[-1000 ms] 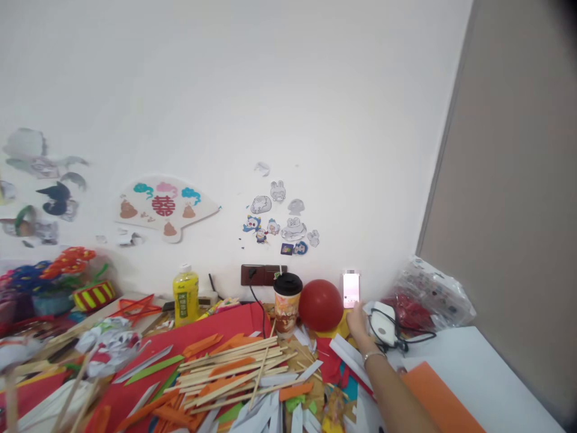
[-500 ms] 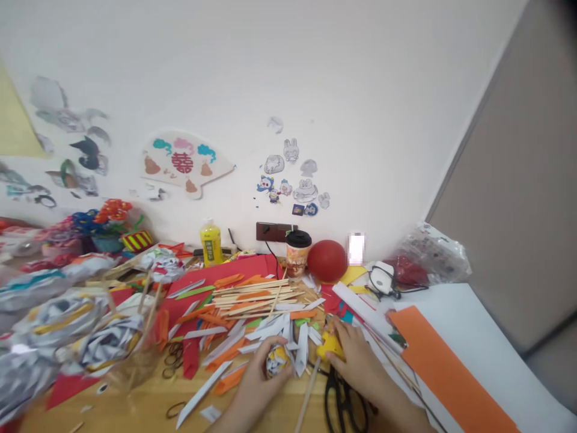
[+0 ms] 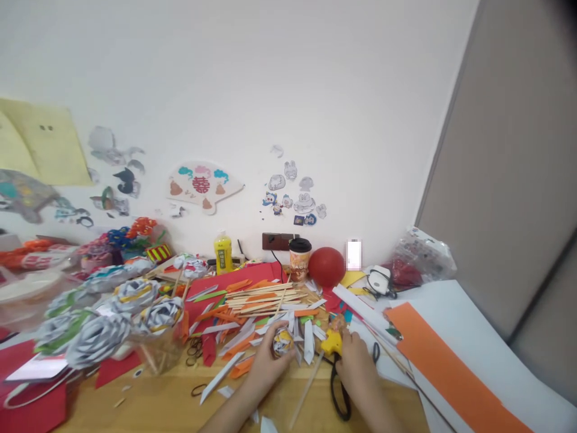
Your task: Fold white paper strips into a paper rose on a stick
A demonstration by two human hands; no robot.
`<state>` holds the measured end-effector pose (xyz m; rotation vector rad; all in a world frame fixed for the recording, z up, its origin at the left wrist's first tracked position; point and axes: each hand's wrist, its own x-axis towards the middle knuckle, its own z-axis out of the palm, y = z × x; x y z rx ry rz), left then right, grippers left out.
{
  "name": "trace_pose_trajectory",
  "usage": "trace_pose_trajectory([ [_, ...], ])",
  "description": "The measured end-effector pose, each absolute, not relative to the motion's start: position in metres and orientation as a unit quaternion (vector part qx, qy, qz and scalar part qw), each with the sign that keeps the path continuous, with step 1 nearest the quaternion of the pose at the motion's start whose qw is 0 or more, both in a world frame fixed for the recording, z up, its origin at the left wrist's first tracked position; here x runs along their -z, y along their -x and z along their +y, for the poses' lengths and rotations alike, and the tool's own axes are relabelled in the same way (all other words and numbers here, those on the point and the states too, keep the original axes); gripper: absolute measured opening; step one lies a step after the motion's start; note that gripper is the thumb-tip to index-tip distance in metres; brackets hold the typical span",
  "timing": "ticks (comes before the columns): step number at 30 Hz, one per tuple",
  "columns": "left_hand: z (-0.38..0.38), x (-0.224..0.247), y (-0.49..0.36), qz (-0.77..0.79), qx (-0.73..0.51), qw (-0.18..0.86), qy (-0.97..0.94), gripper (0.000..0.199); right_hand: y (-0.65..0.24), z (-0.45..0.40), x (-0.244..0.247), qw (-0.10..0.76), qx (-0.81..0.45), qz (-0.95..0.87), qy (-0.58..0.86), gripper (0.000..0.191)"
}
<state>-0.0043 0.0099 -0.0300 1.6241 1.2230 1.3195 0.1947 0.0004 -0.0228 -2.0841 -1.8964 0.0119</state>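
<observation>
Low in the middle of the head view, my left hand point(image 3: 269, 355) is wrapped round a small folded-paper ball point(image 3: 283, 341) in white and yellow. To its right, my right hand point(image 3: 356, 358) is closed by a yellow star-shaped object point(image 3: 332, 342) with a brownish part above it, gripping it at its right side. A pale stick point(image 3: 306, 391) slants below the yellow object. Black scissors point(image 3: 339, 394) lie partly beneath my right hand. White and orange folded paper strips point(image 3: 241, 346) spread around my left hand.
Behind the hands lie wooden sticks point(image 3: 261, 299), a cup point(image 3: 299, 258), a red balloon point(image 3: 327, 267) and a yellow bottle point(image 3: 223, 254). Paper flowers point(image 3: 99, 337) fill the left; an orange sheet point(image 3: 451, 373) lies on white paper at right.
The view has shifted, bringing more of the left side of the table into sight. My right hand has moved slightly off the scissors' upper part; both hands keep their holds.
</observation>
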Motion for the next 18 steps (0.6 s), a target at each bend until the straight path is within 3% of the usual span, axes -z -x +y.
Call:
trace_pose_trajectory([
  [5, 0.015, 0.037, 0.005, 0.467, -0.543, 0.303, -0.628, 0.042, -0.213, 0.008, 0.018, 0.378, 0.0, -0.66, 0.649, 0.035],
  [9, 0.018, 0.039, 0.004, 0.464, -0.555, 0.276, -0.632, 0.039, -0.215, 0.004, 0.01, 0.536, -0.097, -0.647, 0.534, 0.03],
  [18, 0.019, 0.042, 0.007, 0.474, -0.558, 0.243, -0.636, 0.031, -0.183, -0.024, 0.003, 0.53, -0.246, -0.704, 0.404, 0.029],
])
